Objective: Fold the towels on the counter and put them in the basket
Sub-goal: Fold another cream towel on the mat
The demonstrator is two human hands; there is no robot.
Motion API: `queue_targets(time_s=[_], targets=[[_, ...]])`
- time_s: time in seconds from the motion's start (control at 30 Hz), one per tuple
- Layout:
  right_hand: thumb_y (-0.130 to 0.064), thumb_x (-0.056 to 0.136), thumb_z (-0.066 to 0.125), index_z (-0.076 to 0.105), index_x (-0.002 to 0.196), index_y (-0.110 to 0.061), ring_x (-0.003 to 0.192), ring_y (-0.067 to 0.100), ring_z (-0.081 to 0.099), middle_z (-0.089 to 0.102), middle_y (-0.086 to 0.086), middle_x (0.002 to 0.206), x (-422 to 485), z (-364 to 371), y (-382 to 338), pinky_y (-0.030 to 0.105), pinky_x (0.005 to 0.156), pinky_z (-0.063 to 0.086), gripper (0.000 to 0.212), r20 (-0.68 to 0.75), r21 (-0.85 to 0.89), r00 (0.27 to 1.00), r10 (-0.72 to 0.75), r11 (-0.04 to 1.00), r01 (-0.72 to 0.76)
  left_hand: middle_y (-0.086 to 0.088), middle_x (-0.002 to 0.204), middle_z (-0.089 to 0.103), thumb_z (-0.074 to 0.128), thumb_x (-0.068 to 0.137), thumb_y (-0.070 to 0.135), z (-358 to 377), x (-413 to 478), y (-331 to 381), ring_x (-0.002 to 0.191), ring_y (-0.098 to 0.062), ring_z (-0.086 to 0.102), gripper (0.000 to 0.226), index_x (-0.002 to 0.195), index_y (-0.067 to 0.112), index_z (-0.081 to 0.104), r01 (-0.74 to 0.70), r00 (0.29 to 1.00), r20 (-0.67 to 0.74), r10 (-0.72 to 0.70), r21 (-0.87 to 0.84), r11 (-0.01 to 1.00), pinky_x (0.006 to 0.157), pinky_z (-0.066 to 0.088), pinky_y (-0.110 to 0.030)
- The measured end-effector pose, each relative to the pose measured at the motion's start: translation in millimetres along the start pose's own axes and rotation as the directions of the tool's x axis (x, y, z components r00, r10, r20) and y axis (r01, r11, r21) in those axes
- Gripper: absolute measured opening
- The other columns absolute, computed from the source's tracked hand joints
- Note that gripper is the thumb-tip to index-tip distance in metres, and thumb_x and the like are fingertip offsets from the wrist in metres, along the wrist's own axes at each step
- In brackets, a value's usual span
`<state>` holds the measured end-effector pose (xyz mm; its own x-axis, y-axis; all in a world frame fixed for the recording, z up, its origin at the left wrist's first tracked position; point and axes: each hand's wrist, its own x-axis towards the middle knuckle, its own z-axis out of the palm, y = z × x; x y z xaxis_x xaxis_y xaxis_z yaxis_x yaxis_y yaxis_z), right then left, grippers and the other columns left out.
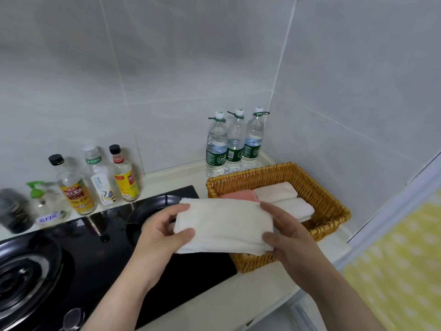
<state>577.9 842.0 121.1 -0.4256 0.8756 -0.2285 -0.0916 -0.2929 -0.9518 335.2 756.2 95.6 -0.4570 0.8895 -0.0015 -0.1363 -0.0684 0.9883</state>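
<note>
Head view, single camera, looking down at the corner of the surface.

- Folded white towel: a flat, layered rectangle held in the air over the near-left corner of the basket. It is not yet inside the basket.
- Left hand: clamped on the towel end farther from the basket, thumb on top, fingers curled round the edge.
- Right hand: clamped on the opposite end, over the basket's near rim, thumb pressing the top layer.
- Inside the basket: a pink towel at the left, a cream towel toward the back, and a second white towel nearer the front. All three are folded and lie side by side.
- Behind the basket: three water bottles against the wall.
- Left of the basket: a black stove, with sauce bottles beyond it.

Step in hand, as I read it: folding of this towel is finished and it is being carried to the basket. No loose towels show on the surface.

The next move calls for lowering the towel level, keeping the layers pinched so they do not splay. It should be set in the free front-left space or on top of the folded ones, and both hands let go together.
</note>
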Motion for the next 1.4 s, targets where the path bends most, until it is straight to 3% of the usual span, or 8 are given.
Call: queue_targets(time_s=[0.13,0.33,0.5,0.63,0.73,0.93,1.2,1.4], targets=[[0.015,0.084,0.053,0.066,0.122,-0.028,0.110,0.029,0.062,0.060,-0.001,0.130,20.4,-14.2,-5.5,0.053,0.090,0.054,0.059,0.010,0.008,1.000,0.018,1.000,-0.018,0.008,0.088,0.071,0.067,0.075,-0.018,17.3,14.0,-2.5,0.079,-0.003,0.064,0.046,0.109,0.014,0.068,0.018,1.000,-0.006,-0.018,-0.026,1.000,0.065,0.052,-0.016],[0.014,0.084,0.053,0.071,0.112,-0.036,0.118,0.025,0.057,0.061,-0.006,0.129,68.9,-45.7,-17.7,0.045,0.102,0.047,0.061,0.036,-0.070,0.998,0.051,0.996,-0.049,0.004,0.072,0.058,0.083,0.069,0.014,47.1,39.8,-5.9,0.060,-0.005,0.049,0.033,0.100,0.023,0.074,0.002,0.998,-0.060,-0.005,-0.047,0.999,0.052,0.040,-0.010],[0.013,0.085,0.052,0.067,0.116,-0.033,0.105,0.010,0.064,0.068,-0.014,0.118,111.0,-82.8,-28.9,0.031,0.083,0.056,0.058,0.043,-0.194,0.997,0.066,0.979,-0.057,0.017,0.056,0.058,0.062,0.082,-0.016,87.0,65.6,-22.0,0.049,0.002,0.051,0.033,0.103,0.009,0.067,-0.006,0.996,-0.094,0.009,0.026,1.000,0.048,0.039,-0.007],[0.005,0.089,0.051,0.060,0.120,-0.042,0.096,-0.004,0.061,0.060,-0.022,0.117,141.6,-121.9,-39.5,0.007,0.066,0.047,0.057,0.083,-0.334,0.994,0.065,0.942,-0.034,0.008,0.072,0.067,0.070,0.077,-0.016,125.0,87.6,-41.0,0.065,-0.003,0.058,0.033,0.095,0.012,0.067,0.028,0.991,-0.133,-0.018,0.080,0.996,0.058,0.047,-0.016],[-0.001,0.090,0.052,0.057,0.123,-0.046,0.097,0.000,0.060,0.059,-0.016,0.120,165.8,-152.2,-37.6,0.012,0.072,0.048,0.056,0.084,-0.447,0.994,0.073,0.894,-0.028,0.000,0.078,0.059,0.079,0.069,0.006,155.5,101.5,-59.2,0.065,-0.015,0.050,0.030,0.087,0.024,0.063,0.063,0.992,-0.122,-0.043,0.165,0.984,0.057,0.043,-0.026],[-0.002,0.091,0.053,0.055,0.114,-0.048,0.102,-0.007,0.054,0.053,-0.025,0.118,194.9,-207.9,-35.6,0.010,0.073,0.046,0.051,0.082,-0.536,0.994,0.079,0.844,-0.023,0.001,0.066,0.060,0.074,0.079,-0.003,208.4,122.2,-92.9,0.045,-0.020,0.051,0.041,0.083,0.034,0.058,0.183,0.979,-0.133,-0.156,0.225,0.957,0.047,0.042,-0.033],[-0.015,0.094,0.057,0.063,0.110,-0.044,0.107,-0.007,0.053,0.053,-0.026,0.123,218.5,-258.4,-28.3,0.012,0.075,0.046,0.033,0.086,-0.568,0.989,0.119,0.821,-0.049,0.000,0.086,0.067,0.076,0.080,0.007,245.8,134.4,-118.1,0.073,-0.020,0.067,0.018,0.083,0.017,0.062,0.288,0.956,-0.125,-0.267,0.205,0.935,0.064,0.053,-0.038],[-0.013,0.093,0.056,0.061,0.104,-0.045,0.110,0.001,0.050,0.051,-0.027,0.121,229.4,-274.8,-29.8,0.017,0.082,0.046,0.034,0.079,-0.672,0.987,0.143,0.739,-0.053,-0.002,0.062,0.047,0.073,0.074,-0.011,263.3,144.8,-138.8,0.062,-0.014,0.046,0.027,0.073,0.008,0.054,0.351,0.936,-0.096,-0.338,0.221,0.910,0.054,0.044,-0.018]])
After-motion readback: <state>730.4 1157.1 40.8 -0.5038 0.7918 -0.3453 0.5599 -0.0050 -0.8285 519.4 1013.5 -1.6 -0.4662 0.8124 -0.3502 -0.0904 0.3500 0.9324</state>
